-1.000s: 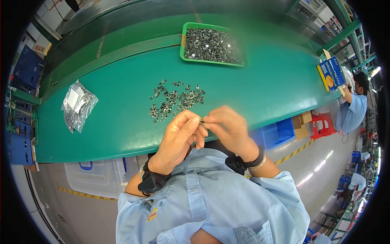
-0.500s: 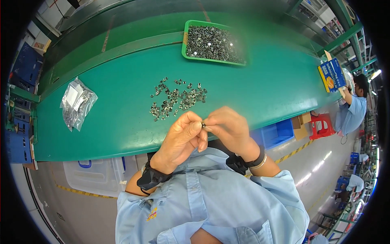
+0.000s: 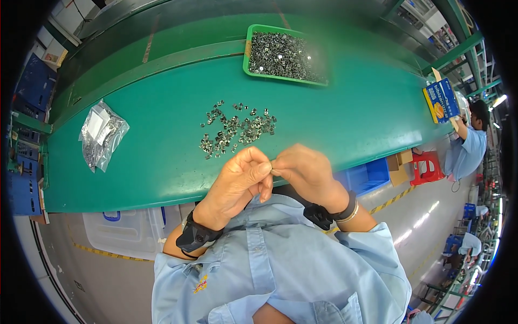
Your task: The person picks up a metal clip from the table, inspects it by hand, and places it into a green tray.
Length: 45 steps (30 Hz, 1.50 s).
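Observation:
My left hand (image 3: pixel 241 181) and my right hand (image 3: pixel 308 171) meet fingertip to fingertip over the near edge of the bench. Both are closed in a pinch on one small metal part, which the fingers now almost wholly cover. Just beyond them lies a loose pile of small shiny metal parts (image 3: pixel 249 129), spread on the green bench top (image 3: pixel 162 162). Farther back stands a green tray (image 3: pixel 286 80) filled with many more of these parts.
A clear plastic bag (image 3: pixel 102 135) with metal parts and a white label lies at the left. A blue and yellow box (image 3: pixel 441 101) stands at the bench's right end, near a co-worker (image 3: pixel 468 146). Below are a blue bin (image 3: pixel 368 177), a red stool (image 3: pixel 427 167) and a clear storage box (image 3: pixel 121 235).
The dark metal part showed between my fingertips before; now the fingers hide it. My right hand and wrist have shifted slightly right. The pile, tray and bag lie as before.

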Tool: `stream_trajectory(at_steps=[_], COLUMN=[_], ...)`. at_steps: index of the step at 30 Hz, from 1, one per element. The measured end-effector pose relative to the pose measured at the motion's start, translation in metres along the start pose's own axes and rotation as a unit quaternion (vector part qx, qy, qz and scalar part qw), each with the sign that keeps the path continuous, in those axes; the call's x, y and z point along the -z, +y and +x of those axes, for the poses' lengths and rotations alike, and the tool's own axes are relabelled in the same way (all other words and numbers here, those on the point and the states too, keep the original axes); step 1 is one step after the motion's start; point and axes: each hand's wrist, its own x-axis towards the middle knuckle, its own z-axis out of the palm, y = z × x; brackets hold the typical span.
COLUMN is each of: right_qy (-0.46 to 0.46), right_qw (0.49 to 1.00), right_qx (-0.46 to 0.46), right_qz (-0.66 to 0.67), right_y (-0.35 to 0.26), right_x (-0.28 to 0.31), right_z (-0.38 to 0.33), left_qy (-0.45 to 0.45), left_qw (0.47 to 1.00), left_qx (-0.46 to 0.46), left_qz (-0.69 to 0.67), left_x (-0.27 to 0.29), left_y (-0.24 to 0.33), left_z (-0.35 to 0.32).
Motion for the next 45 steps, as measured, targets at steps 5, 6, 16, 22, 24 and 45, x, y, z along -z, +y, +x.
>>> stream_trajectory(at_steps=[5, 6, 16, 22, 24, 45], right_qy=[-0.010, -0.005, 0.011, 0.029, 0.033, -0.052], right_qw=[1.000, 0.999, 0.998, 0.998, 0.999, 0.982], right_qx=[-0.019, -0.029, -0.059, -0.046, -0.041, -0.062], right_qz=[0.012, 0.027, 0.030, 0.017, 0.011, -0.168], right_y=[0.002, 0.002, 0.003, 0.004, 0.003, 0.089], right_x=[0.002, 0.002, 0.001, -0.004, -0.007, 0.057], right_z=[-0.001, -0.001, -0.003, -0.005, -0.006, 0.099], left_qy=[0.000, 0.001, 0.017, 0.067, 0.080, 0.030], left_qw=[1.000, 1.000, 0.999, 0.993, 0.989, 0.998], left_qx=[0.007, 0.001, -0.015, -0.069, -0.083, -0.060], left_qz=[0.017, 0.007, 0.026, 0.075, 0.092, 0.020], left_x=[-0.002, -0.003, -0.004, -0.013, -0.014, 0.005], left_y=[-0.001, -0.002, -0.009, -0.016, -0.018, -0.003], left_z=[0.000, 0.000, 0.002, 0.000, 0.000, 0.003])
